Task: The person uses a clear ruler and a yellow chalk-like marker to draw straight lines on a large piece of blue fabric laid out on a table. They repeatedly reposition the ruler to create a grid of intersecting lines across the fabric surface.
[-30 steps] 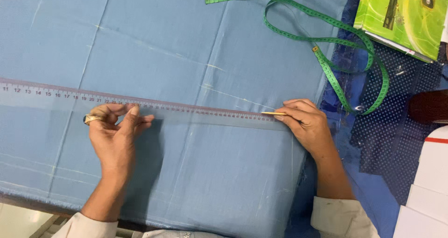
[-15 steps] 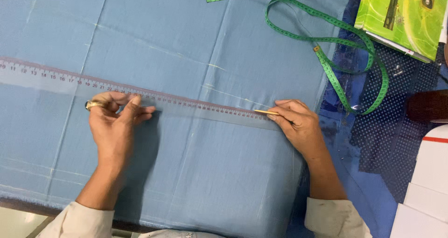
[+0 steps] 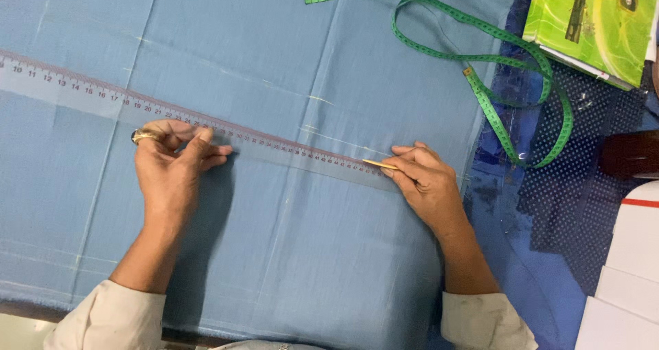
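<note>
- Head view: long clear plastic ruler [image 3: 206, 127] lies flat on light blue cloth [image 3: 295, 254] spread over the desk. Ruler sits across the middle of the frame, from the left edge to just short of the cloth's right border.
- Long axis runs from about 10 o'clock down to 4 o'clock; the numbered edge faces 12 o'clock, the low end points toward the right hand.
- Left hand [image 3: 171, 168], ring on one finger, presses fingertips flat on the ruler near its midpoint. Grip: none closed, fingers spread loosely, palm down, pinning and not clasping.
- Right hand [image 3: 425, 182] sits at the ruler's 4 o'clock end. Grip: narrow pinch on a thin yellowish marking stick [image 3: 379, 164], tip touching the ruler's end on the upper edge.
- Handling judgement, ruler: light, thin, somewhat flexible, smooth underside likely to slide on the weave; best held by downward pressure on its flat face, mid-length, away from the drawing edge.
- Handling judgement, cloth: soft, limp, creases visible; shifts if dragged, so pressure should go straight down.
- Handling judgement, marking stick: slim and probably brittle; pinch close to the tip.
- Surroundings: green measuring tape [image 3: 480, 54] looped at 1 o'clock, partly on the cloth, partly on dark blue dotted fabric [image 3: 576, 157]; green printed box [image 3: 597, 27] at 2 o'clock; white boxes [image 3: 631, 267] at 4 o'clock. All well apart from both hands.
</note>
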